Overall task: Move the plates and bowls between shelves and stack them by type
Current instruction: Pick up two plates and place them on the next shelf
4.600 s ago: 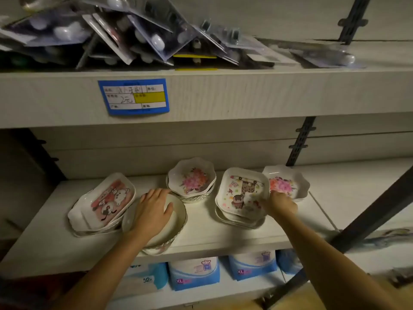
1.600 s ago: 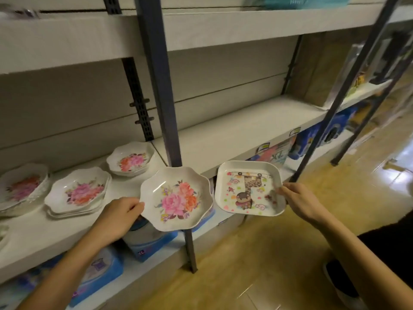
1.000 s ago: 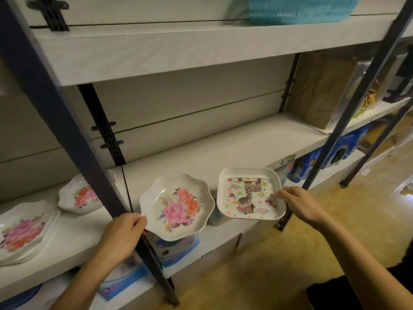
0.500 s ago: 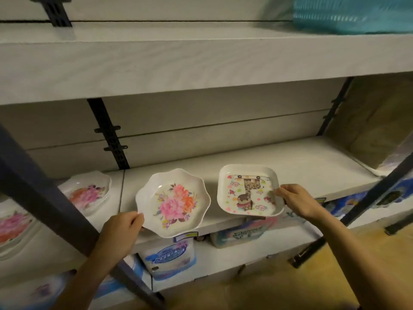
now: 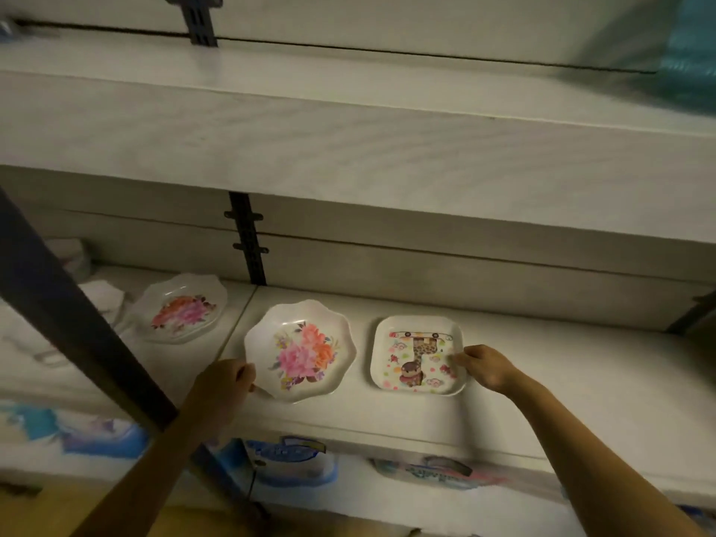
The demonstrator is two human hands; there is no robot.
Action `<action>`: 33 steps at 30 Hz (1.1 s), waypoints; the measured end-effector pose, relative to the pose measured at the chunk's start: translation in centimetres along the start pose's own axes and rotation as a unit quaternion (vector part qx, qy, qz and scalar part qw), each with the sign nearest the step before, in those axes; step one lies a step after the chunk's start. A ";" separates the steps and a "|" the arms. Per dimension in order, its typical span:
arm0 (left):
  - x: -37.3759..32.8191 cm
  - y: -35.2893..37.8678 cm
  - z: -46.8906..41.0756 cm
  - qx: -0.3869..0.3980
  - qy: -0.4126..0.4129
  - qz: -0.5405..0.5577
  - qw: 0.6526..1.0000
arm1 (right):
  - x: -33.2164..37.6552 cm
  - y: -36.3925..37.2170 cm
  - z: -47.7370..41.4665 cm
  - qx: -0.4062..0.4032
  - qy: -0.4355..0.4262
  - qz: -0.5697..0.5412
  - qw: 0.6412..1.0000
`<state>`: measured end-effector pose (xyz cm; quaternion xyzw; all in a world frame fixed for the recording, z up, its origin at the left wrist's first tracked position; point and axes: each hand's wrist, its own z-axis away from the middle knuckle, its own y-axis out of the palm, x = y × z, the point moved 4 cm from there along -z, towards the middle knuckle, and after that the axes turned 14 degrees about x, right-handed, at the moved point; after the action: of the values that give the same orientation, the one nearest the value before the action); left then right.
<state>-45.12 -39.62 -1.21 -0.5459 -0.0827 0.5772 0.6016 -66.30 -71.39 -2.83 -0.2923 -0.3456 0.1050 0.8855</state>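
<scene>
Nearest you, below the shelf (image 5: 542, 385), blue-printed packs (image 5: 288, 457) fill the lower tier, blurred. A dark post (image 5: 77, 323) slants across the shelf's left part, in front of its edge.

Over the shelf's front half your hands are apart, each clamped on a plate. Your left hand (image 5: 226, 381) pinches the near-left rim of the flower plate (image 5: 300, 350), a scalloped white dish with pink and orange blooms printed in its well. Your right hand (image 5: 484, 366) pinches the right rim of the square plate (image 5: 418, 356), which has a cartoon giraffe and small animals printed inside. The two plates lie side by side, close but not touching. You cannot tell whether their bases rest on the shelf.

Farther back on the shelf's left part sits a far plate (image 5: 182, 310), also scalloped with flowers in it. Behind that, at the shelf's back wall, stands a black rail (image 5: 248, 242).

Above the shelf runs the top shelf (image 5: 348, 149), with a teal basket (image 5: 693, 52) at its right end, its contents hidden.
</scene>
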 end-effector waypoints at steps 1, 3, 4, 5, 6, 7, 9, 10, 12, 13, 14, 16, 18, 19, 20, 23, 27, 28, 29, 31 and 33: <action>0.1 0.2 -0.4 -0.002 -0.006 0.001 1.000 | 0.0 0.0 -0.7 0.010 0.004 0.005 1.000; 0.2 0.3 -0.8 -0.001 -0.014 0.011 1.000 | 0.0 -0.2 -1.9 0.019 0.014 -0.005 1.000; 0.0 0.2 -0.9 0.001 -0.015 0.007 1.000 | 0.0 -0.3 -2.5 0.025 0.020 -0.021 0.999; -0.1 0.2 -1.0 0.002 -0.014 0.006 1.000 | 0.0 -0.4 -3.0 0.030 0.026 -0.038 0.998; -0.2 0.2 -1.2 0.003 -0.014 0.010 1.000 | 0.2 -0.4 -3.4 0.035 0.031 -0.047 0.998; -0.2 0.2 -1.3 0.001 -0.012 0.018 1.000 | 0.3 -0.5 -3.7 0.038 0.037 -0.042 0.998; -0.2 0.1 -1.6 -0.009 -0.010 0.022 1.000 | 0.7 -0.6 -4.1 0.040 0.059 0.021 0.997; -0.3 0.2 -1.8 -0.010 -0.008 0.019 1.000 | 0.8 -0.7 -4.2 0.034 0.071 0.066 0.995; -0.3 0.2 -2.3 -0.011 -0.004 0.016 1.000 | 0.8 -0.9 -4.2 0.016 0.092 0.127 0.987; -0.3 0.2 -2.7 -0.012 -0.003 0.016 1.000 | 0.6 -1.0 -4.1 0.002 0.104 0.140 0.985; -0.3 0.2 -3.1 -0.012 -0.004 0.016 1.000 | 0.4 -1.1 -4.1 -0.018 0.113 0.147 0.982; -0.4 0.3 -4.2 -0.007 -0.005 0.015 1.000 | 0.1 -1.4 -3.7 -0.058 0.118 0.148 0.980; -0.8 0.6 -5.3 0.000 -0.009 0.008 1.000 | -0.1 -1.7 -3.0 -0.090 0.098 0.159 0.978; -1.0 0.7 -5.9 0.004 -0.009 0.002 1.000 | -0.1 -1.9 -2.6 -0.099 0.085 0.166 0.977; -1.4 0.9 -6.5 0.009 -0.008 -0.008 1.000 | 0.0 -2.0 -2.0 -0.106 0.072 0.173 0.977; -2.0 1.2 -8.0 0.016 -0.017 -0.039 0.999 | 0.4 -2.3 0.0 -0.123 0.034 0.184 0.975; -2.1 1.8 -9.7 0.033 -0.046 -0.046 0.997 | 1.1 -2.4 2.3 -0.146 -0.004 0.190 0.971; -2.2 2.0 -9.9 0.036 -0.046 -0.051 0.997 | 1.1 -2.4 2.6 -0.148 -0.010 0.188 0.971; -2.4 2.0 -10.0 0.038 -0.047 -0.046 0.997 | 1.2 -2.3 2.9 -0.148 -0.017 0.188 0.971; -2.7 2.0 -9.8 0.039 -0.042 -0.030 0.998 | 1.4 -2.1 3.4 -0.152 -0.026 0.192 0.969; -2.9 1.9 -9.2 0.034 -0.039 -0.038 0.998 | 1.8 -1.9 3.8 -0.154 -0.037 0.206 0.966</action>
<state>-40.45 -47.58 -4.69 -0.4983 -0.1069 0.5777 0.6376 -67.54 -70.50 1.55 -0.4855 -0.3226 0.2413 0.7759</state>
